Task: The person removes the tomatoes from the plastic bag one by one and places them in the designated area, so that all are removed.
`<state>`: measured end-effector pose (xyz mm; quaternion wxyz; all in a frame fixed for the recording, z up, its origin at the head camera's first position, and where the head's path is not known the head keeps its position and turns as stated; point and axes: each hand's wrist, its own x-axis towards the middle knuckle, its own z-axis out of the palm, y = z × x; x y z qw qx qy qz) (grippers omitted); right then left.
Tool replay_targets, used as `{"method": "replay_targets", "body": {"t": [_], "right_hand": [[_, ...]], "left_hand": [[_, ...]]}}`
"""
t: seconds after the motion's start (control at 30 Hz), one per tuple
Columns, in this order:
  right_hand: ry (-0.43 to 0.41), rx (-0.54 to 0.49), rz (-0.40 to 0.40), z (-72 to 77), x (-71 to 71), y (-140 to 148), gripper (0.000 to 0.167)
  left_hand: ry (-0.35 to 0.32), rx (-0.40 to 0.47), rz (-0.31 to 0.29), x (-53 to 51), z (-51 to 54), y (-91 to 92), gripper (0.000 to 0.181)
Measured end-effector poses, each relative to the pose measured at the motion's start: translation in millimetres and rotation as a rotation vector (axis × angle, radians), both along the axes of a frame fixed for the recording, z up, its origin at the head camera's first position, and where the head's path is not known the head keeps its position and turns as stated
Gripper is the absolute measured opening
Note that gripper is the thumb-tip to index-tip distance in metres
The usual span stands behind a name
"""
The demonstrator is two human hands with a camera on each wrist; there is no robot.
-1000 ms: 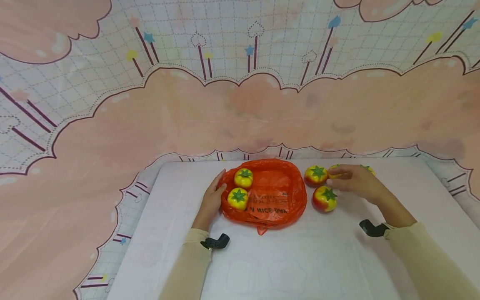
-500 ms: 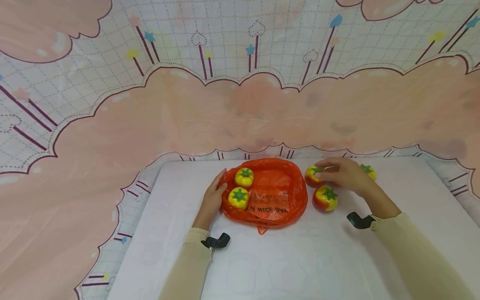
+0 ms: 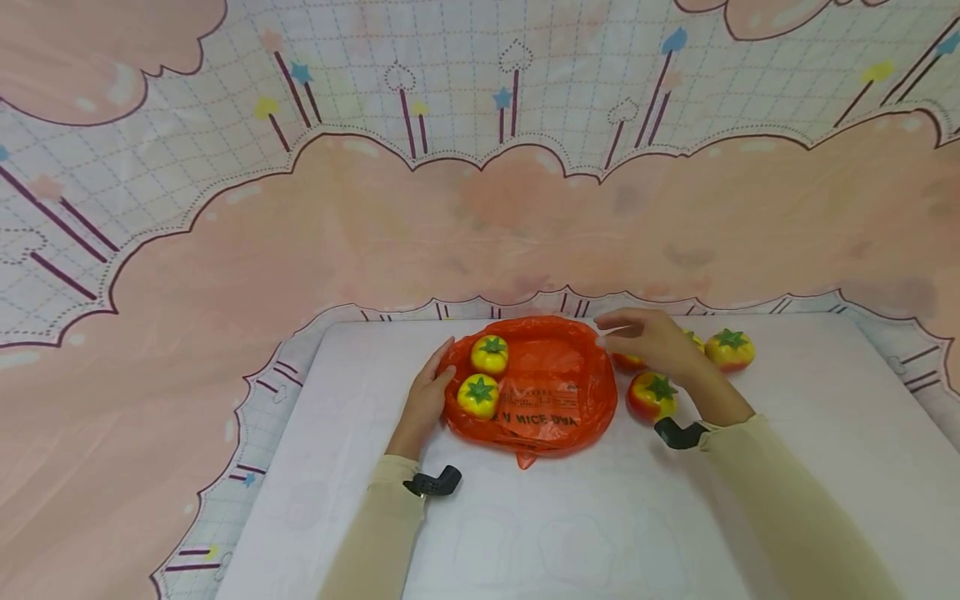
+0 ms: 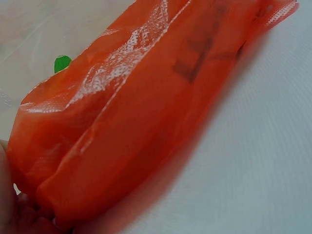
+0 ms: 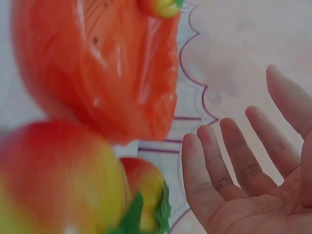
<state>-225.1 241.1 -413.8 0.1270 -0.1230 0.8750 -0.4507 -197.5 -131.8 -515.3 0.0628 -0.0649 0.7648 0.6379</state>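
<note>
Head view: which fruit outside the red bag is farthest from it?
The rightmost fruit. The other three loose fruits all lie closer to the red bag, two of them partly hidden behind the right hand.

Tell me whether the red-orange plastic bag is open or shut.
Open: the red-orange plastic bag has a wide-spread rim, and two round yellow fruits with green tops show inside.

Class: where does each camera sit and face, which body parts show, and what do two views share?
Head: on head, facing forward and down at red bag; left hand, right hand, sleeves.
Left wrist: worn there, facing red bag's side; left hand, partly.
Right wrist: worn there, facing red bag, fruits; right hand.
Head and right wrist share red bag, fruits.
</note>
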Motion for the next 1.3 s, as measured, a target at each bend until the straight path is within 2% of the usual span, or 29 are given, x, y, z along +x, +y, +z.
{"method": "replay_targets", "body": {"t": [0.2,0.3,0.47,0.6,0.73,1.03,1.3], "right_hand": [[-0.012,-0.068,0.001,-9.2,-5.6,-17,0.055],[0.003,-0.086,0.026,-12.9,-7.9,-24,0.054],[-0.010,-0.099,0.053,-17.5,-10.0,-36,0.052],[-0.051,-0.112,0.036,-20.8,-11.9,-45,0.051],[-0.047,-0.126,0.034,-22.7,-14.1,-52,0.051],[-0.107,-0.183,0.041,-27.3,-16.4,-67,0.055],[-0.115,-0.234,0.055,-30.0,-19.9,-81,0.054]], "left_hand": [[0.025,0.017,-0.004,-0.2,-0.6,-0.4,0.049],[0.042,0.019,-0.012,-0.2,-1.2,-0.7,0.050],[0.026,0.015,-0.008,-0.1,-0.6,-0.5,0.050],[0.014,0.016,-0.005,0.1,0.0,0.1,0.050],[0.005,0.013,-0.005,0.5,0.4,0.4,0.050],[0.004,0.019,-0.007,1.0,0.8,-0.4,0.050],[0.008,0.015,-0.009,1.3,0.5,-1.1,0.050]]}}
